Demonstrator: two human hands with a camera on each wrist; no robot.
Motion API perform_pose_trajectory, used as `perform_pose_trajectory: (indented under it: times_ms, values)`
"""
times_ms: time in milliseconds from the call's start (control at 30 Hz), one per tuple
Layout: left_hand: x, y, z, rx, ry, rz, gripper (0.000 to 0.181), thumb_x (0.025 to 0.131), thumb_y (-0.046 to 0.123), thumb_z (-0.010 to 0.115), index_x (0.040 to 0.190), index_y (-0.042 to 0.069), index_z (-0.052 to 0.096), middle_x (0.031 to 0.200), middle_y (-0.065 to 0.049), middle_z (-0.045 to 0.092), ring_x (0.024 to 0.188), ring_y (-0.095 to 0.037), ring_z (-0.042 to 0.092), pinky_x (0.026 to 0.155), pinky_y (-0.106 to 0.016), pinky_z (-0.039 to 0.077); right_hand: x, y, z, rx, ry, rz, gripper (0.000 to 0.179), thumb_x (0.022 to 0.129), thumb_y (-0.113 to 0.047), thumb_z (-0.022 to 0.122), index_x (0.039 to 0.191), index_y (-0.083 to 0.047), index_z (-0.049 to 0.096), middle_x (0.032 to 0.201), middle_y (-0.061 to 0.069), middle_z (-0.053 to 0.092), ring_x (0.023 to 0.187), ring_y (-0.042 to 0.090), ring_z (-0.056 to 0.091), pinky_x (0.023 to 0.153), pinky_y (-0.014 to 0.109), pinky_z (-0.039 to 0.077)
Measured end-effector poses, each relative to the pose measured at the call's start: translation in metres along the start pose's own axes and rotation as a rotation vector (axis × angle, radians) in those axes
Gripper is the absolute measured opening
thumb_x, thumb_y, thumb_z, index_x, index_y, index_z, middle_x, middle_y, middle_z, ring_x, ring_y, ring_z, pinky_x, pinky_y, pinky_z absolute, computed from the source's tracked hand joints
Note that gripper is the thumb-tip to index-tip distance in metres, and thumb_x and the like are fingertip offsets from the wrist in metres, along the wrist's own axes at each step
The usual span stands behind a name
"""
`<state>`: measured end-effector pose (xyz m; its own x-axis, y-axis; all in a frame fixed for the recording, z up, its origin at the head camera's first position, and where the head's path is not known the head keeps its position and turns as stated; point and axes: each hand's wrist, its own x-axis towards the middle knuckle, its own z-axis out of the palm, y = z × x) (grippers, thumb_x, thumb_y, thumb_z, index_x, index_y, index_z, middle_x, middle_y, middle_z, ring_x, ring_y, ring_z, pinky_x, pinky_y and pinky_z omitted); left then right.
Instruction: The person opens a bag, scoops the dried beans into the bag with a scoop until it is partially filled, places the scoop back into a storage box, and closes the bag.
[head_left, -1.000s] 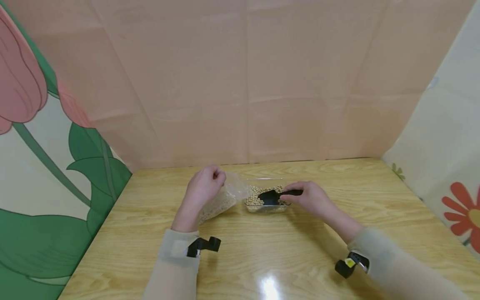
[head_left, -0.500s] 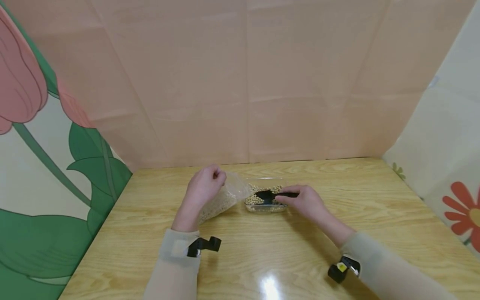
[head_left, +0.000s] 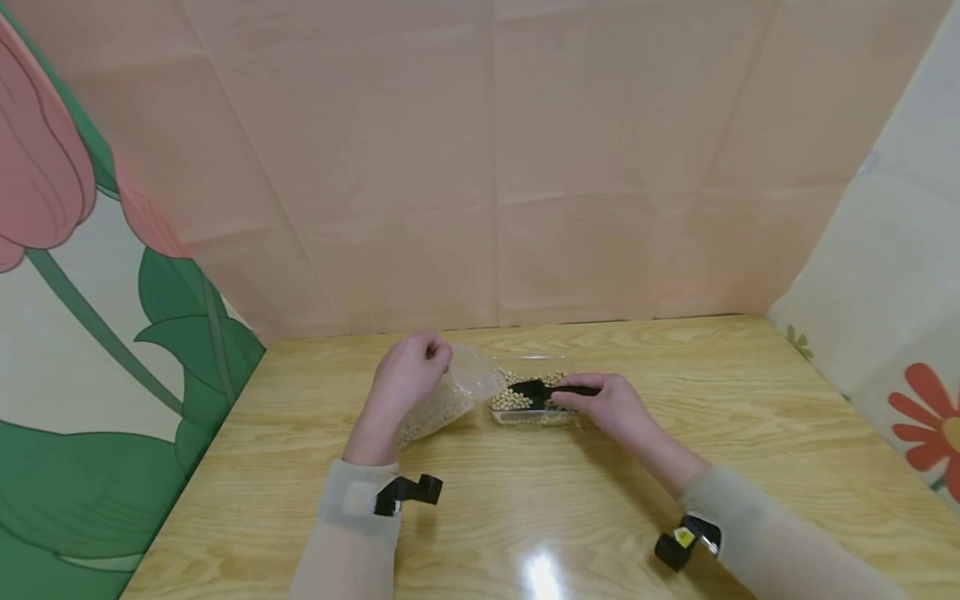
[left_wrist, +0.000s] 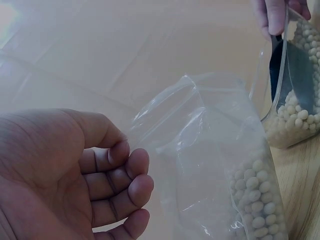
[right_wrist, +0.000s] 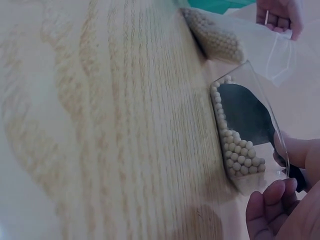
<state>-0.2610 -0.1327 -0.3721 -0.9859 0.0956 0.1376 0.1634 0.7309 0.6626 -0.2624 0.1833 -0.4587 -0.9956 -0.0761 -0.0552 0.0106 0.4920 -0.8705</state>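
- The person's left hand (head_left: 408,367) is pinching the top edge of a clear plastic zip bag (head_left: 453,392) between thumb and forefinger, the other 3 fingers curling loosely inward.
- The zip bag is leaning at a slant, its bottom resting on the light-brown wood-grain table (head_left: 510,492); small, round, pale bagged beans (left_wrist: 257,200) are filling its lower part, and its upper part is hanging limp and see-through.
- The zip bag's far corner is reaching right up to the left end of a clear, rectangular, see-through container (head_left: 536,417); I can't tell whether the 2 are touching.
- The container is standing upright on the table, between the 2 hands, and more round, pale loose beans (head_left: 512,401) are lying inside it.
- The person's right hand (head_left: 618,404) is holding the handle of a black, broad-bladed scoop (head_left: 532,394) between thumb and curled fingers, at the container's right end.
- The scoop's blade is sitting inside the container among the loose beans, pointing towards the zip bag and covering many of them.
- Both forearms are wearing pale beige sleeves (head_left: 780,533), each with 1 small black wrist camera (head_left: 408,493) strapped on.
- Behind the table a creased pinkish-beige sheet (head_left: 487,167) is hanging; a big pink painted tulip (head_left: 45,150) is showing to the left, and a red-petalled painted flower (head_left: 918,454) to the right.
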Motion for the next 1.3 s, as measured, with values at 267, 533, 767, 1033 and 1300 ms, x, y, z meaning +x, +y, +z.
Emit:
perform_pose_trajectory:
  times_ms: [267,533,767,1033,1300]
  values:
    - [0.0,0.0,0.0,-0.014,0.0,-0.008,0.025,0.112,0.022,0.054,0.092,0.015,0.067,0.083,-0.004,0.064,0.064,-0.023,0.051,0.063,-0.039,0.044,-0.003,0.003,0.001,0.117,0.024,0.031,0.045,0.096,-0.035,0.089,0.132,-0.009,0.081,0.14,0.012,0.074,0.097,0.022,0.069,0.084,0.036,0.056]
    - [-0.001,-0.001,-0.001,-0.012,-0.003,-0.012,0.026,0.113,0.023,0.053,0.092,0.015,0.066,0.083,-0.004,0.064,0.064,-0.023,0.05,0.064,-0.039,0.044,-0.005,0.006,-0.001,0.238,0.028,0.069,0.048,0.096,-0.031,0.089,0.135,-0.007,0.078,0.101,0.001,0.077,0.072,0.014,0.061,0.064,0.031,0.055]
    - [-0.001,-0.001,-0.002,-0.022,-0.005,-0.014,0.026,0.113,0.022,0.053,0.093,0.014,0.067,0.084,-0.005,0.064,0.065,-0.023,0.051,0.064,-0.039,0.044,-0.006,0.009,-0.003,0.3,0.038,0.099,0.054,0.098,-0.033,0.087,0.143,-0.006,0.073,0.11,0.002,0.077,0.084,0.017,0.066,0.065,0.031,0.057]
    - [-0.001,-0.002,-0.003,-0.014,-0.004,-0.01,0.025,0.112,0.022,0.053,0.093,0.014,0.068,0.084,-0.004,0.065,0.066,-0.023,0.052,0.065,-0.039,0.044,-0.009,0.009,-0.008,0.289,0.057,0.118,0.06,0.096,-0.044,0.088,0.144,-0.011,0.073,0.138,0.006,0.073,0.102,0.023,0.069,0.083,0.035,0.058]
    - [0.0,-0.002,-0.003,-0.015,-0.006,-0.019,0.025,0.112,0.024,0.053,0.094,0.014,0.068,0.084,-0.004,0.065,0.066,-0.023,0.052,0.065,-0.039,0.044,-0.011,0.006,-0.019,0.313,0.043,0.131,0.068,0.098,-0.046,0.085,0.152,-0.01,0.066,0.163,0.013,0.055,0.115,0.026,0.066,0.105,0.044,0.052]
